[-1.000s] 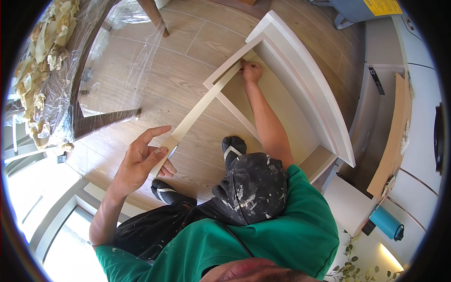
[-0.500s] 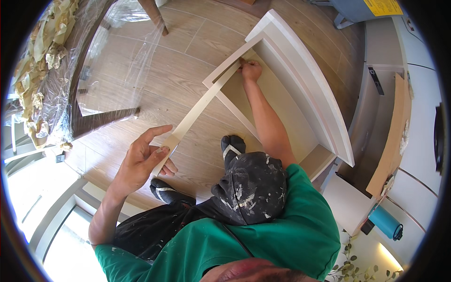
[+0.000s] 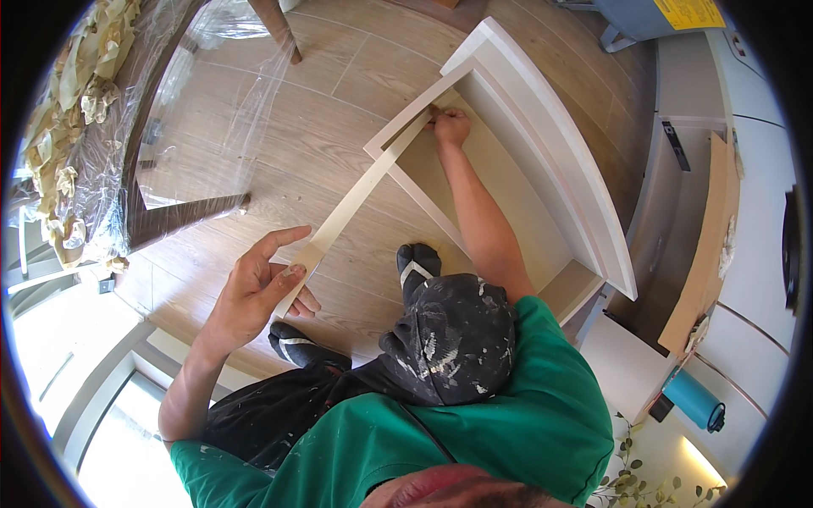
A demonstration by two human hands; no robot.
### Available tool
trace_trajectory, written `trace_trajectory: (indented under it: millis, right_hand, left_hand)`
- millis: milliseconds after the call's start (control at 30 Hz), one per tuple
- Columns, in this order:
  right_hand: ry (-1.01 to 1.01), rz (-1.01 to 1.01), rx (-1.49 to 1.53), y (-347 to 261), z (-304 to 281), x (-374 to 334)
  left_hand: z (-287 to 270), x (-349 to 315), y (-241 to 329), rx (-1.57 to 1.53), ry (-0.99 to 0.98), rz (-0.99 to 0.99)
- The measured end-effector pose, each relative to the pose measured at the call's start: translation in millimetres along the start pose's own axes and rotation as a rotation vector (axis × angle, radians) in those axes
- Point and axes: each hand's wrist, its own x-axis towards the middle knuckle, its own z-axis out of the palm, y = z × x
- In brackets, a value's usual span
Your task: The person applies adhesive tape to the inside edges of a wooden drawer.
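A long, pale, flat strip [image 3: 360, 190] slants across a light-coloured open drawer [image 3: 517, 195] and out over the floor. Its near end lies between the thumb and fingers of my left hand [image 3: 258, 284], with the index finger stretched out. My right hand [image 3: 451, 127] reaches inside the drawer, at its upper left corner, fingers closed at the strip's far end. Something small and brown shows at those fingertips, too small to name. Whether the strip is tape or thin wood, I cannot tell.
Clear plastic film [image 3: 212, 110] and crumpled tan paper [image 3: 80, 110] cover dark-legged furniture at left. To the right, a cabinet opening [image 3: 652, 254] has a cardboard piece [image 3: 699, 254] along it. A teal bottle [image 3: 694, 398] lies near the lower right. My dark shoes [image 3: 419, 262] stand on wood-look flooring.
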Motion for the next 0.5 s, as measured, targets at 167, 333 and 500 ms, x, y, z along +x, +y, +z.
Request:
trace_trajectory:
  millis: [167,333,500]
  right_hand:
    - [-0.042,0.024,0.023,2.3,-1.9,4.1]
    - [-0.048,0.016,0.033,5.4,-1.6,6.7]
    - [-0.057,0.037,0.023,-0.1,-1.1,3.0]
  left_hand:
    - [0.3,0.1,1.2,0.001,0.004,0.002]
    - [0.4,0.4,-0.5,-0.009,-0.001,0.011]
    - [0.4,1.0,-2.4,-0.009,-0.003,0.018]
